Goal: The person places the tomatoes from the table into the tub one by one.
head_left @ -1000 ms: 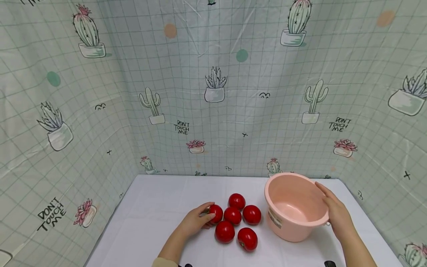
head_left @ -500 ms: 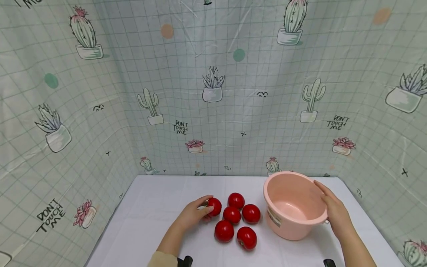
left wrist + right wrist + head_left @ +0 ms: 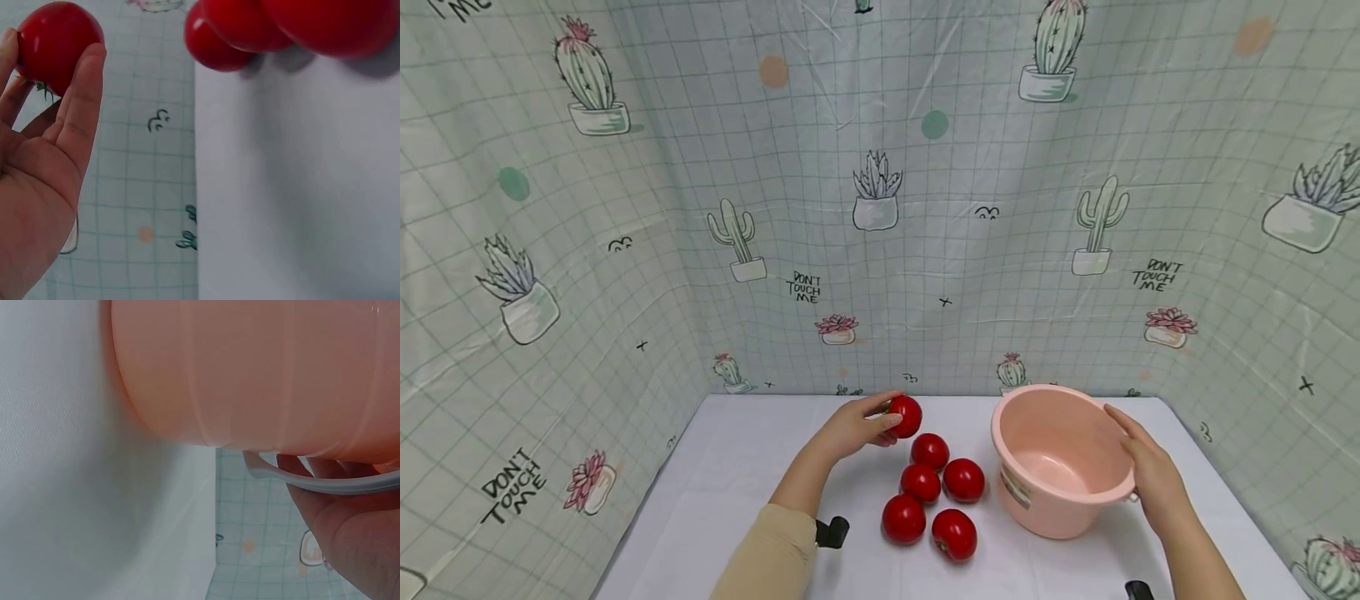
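Between the fingertips and thumb of my left hand (image 3: 852,429) is a red tomato (image 3: 907,417), raised above the far part of the table. The left wrist view shows this tomato (image 3: 59,44) with its green stem end facing the palm. My right hand (image 3: 1159,483) holds the right side of a pink plastic bucket (image 3: 1052,518) at its rim. In the right wrist view, the fingers pass behind the bucket's pale handle (image 3: 337,485) and touch the wall. The bucket stands upright, and its visible inside holds nothing.
Several more tomatoes lie grouped left of the bucket, including a front one (image 3: 955,535) and a back one (image 3: 930,451). The white table (image 3: 700,500) ends at a cactus-print cloth (image 3: 880,333) behind and on both sides.
My left hand has lifted the tomato from the group's left side and carried it up, away from me and slightly right. The right hand and bucket stay in place.
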Motion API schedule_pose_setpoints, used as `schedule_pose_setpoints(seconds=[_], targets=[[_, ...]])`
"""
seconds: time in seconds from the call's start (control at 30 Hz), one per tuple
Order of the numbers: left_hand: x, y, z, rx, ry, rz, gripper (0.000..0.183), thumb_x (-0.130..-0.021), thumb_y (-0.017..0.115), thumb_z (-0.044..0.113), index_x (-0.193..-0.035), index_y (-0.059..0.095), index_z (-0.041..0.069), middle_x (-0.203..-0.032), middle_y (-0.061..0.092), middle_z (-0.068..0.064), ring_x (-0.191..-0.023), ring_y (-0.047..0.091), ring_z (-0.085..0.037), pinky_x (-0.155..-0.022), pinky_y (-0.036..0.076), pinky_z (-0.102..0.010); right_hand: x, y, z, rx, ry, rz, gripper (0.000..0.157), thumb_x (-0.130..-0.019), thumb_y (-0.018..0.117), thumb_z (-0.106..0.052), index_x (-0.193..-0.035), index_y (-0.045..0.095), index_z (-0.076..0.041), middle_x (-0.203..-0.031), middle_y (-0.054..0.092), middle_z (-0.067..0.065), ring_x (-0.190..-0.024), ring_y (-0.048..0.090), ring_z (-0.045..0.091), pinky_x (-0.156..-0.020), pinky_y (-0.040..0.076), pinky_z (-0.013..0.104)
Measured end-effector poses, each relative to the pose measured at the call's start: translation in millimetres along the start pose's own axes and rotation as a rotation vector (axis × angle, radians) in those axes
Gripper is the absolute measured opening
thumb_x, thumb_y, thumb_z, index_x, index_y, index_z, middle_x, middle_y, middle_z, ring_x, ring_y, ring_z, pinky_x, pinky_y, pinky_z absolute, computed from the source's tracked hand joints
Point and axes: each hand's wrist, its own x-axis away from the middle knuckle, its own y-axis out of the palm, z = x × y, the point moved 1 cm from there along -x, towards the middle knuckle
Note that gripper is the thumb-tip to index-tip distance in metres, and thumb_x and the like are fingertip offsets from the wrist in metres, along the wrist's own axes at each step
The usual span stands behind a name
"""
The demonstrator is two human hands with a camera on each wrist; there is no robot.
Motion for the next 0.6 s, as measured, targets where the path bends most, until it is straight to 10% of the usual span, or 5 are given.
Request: schedule_pose_setpoints(seconds=[0.6], targets=[[-46.1,25.5,70.9,0.044,0.072,-0.136,0.051,-0.092,0.068,0.041,-0.14,0.053,0.033,-0.125,0.067,-0.006,-0.086,0.072,-0.021,-0.084,0.061,-0.038,0,0.1,4,-0.017,0.007,-0.008,0.05,-0.108,0.019,-0.037,-0.158,0.022,-0.03,-0.163,0.02,0.015,-0.103,0.048,-0.016,-0.076,0.053,0.021]])
